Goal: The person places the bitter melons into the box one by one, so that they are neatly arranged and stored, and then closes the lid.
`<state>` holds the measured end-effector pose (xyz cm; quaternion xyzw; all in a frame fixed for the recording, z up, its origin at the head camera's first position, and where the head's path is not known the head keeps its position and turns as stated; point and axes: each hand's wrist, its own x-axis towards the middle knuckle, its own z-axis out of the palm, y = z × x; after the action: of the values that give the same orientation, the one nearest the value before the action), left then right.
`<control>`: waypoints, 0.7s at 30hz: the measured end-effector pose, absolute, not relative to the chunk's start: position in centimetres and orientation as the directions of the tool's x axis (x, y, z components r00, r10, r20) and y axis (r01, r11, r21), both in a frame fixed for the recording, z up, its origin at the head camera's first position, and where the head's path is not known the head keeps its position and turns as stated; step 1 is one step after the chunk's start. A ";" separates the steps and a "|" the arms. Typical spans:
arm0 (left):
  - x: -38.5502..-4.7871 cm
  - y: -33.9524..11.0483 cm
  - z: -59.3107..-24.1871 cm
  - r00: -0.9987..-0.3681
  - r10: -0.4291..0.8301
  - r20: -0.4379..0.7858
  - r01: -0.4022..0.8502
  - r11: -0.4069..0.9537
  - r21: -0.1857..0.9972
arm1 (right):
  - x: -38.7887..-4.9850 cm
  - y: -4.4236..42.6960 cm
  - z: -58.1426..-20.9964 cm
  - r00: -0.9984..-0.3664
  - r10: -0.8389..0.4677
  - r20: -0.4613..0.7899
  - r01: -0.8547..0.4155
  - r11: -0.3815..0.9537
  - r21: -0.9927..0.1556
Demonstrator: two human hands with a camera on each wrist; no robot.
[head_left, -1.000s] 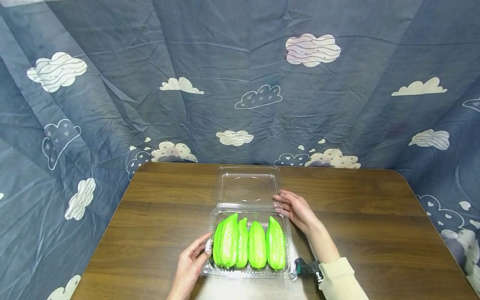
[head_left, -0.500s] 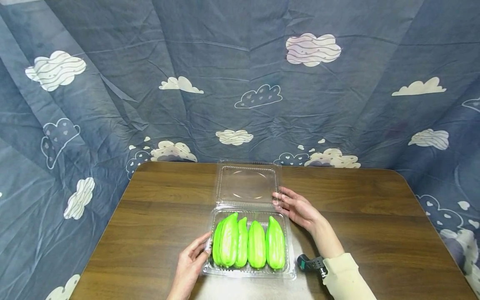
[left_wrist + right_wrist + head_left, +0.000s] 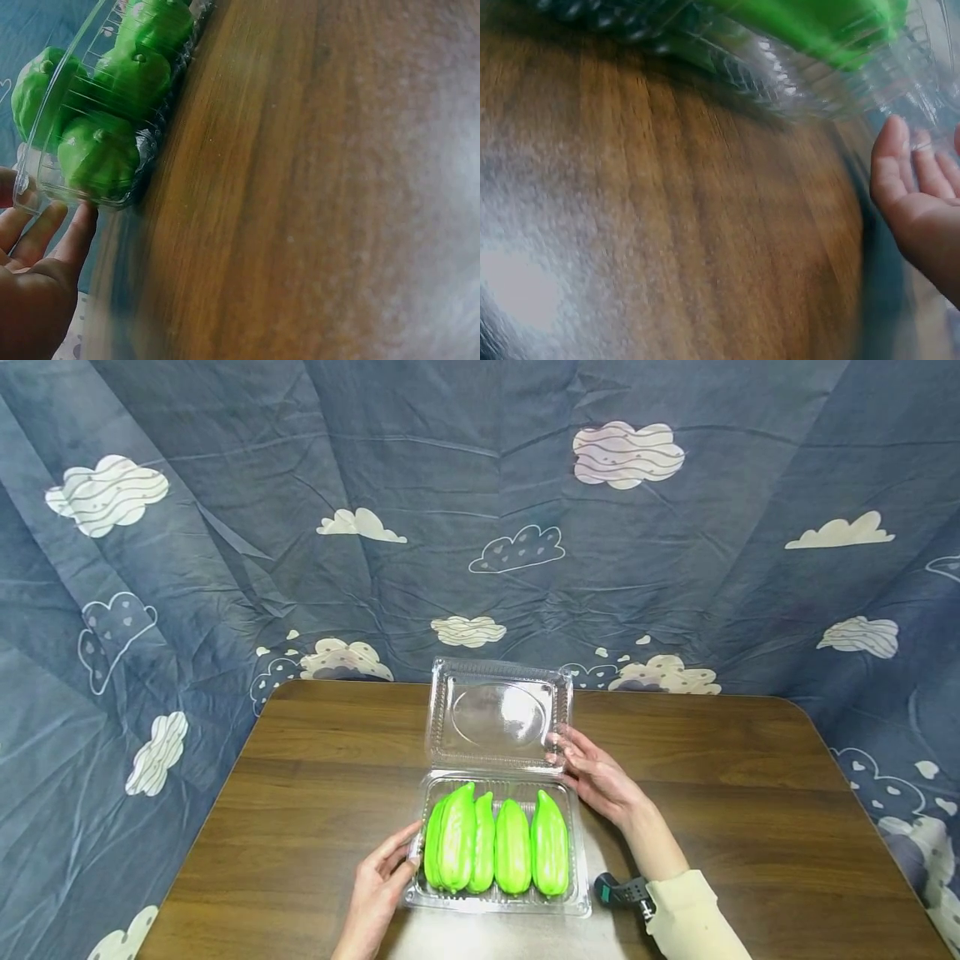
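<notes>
A clear plastic hinged container [image 3: 498, 906] lies on the table. Several bright green, ridged, gourd-shaped pieces [image 3: 513, 847] lie side by side in its base. Its transparent lid [image 3: 487, 722] is tilted up at the far side. My left hand [image 3: 378, 885] pinches the base's left rim; in the left wrist view its fingertips [image 3: 84, 217] touch the corner beside the green pieces. At the lid's right edge is my right hand [image 3: 603, 781], its loosely bent fingers partly seen through the plastic. The right thumb's contact with the lid is unclear in the right wrist view.
The brown wooden table [image 3: 315, 793] extends left and right of the container. Behind it hangs a blue-grey cloth [image 3: 420, 585] printed with clouds. A black strap device [image 3: 621, 891] is on the right wrist, beside the container's lower right corner.
The lid has tilted up from lying nearly flat, its far edge rising above the table's back edge. My right hand has shifted slightly upward with it; my left hand stays at the rim.
</notes>
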<state>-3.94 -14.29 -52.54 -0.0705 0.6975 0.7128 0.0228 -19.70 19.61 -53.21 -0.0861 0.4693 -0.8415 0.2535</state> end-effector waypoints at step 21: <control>-3.8 -14.5 -52.8 -0.997 0.003 -0.080 -0.080 0.004 0.997 | -18.0 20.2 -51.6 -0.894 -0.422 0.149 -0.015 -0.305 -0.952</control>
<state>-3.77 -14.49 -52.78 -0.0270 0.7078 0.7053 0.0295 -17.99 20.17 -51.56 -0.1901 0.5750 -0.7851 0.1297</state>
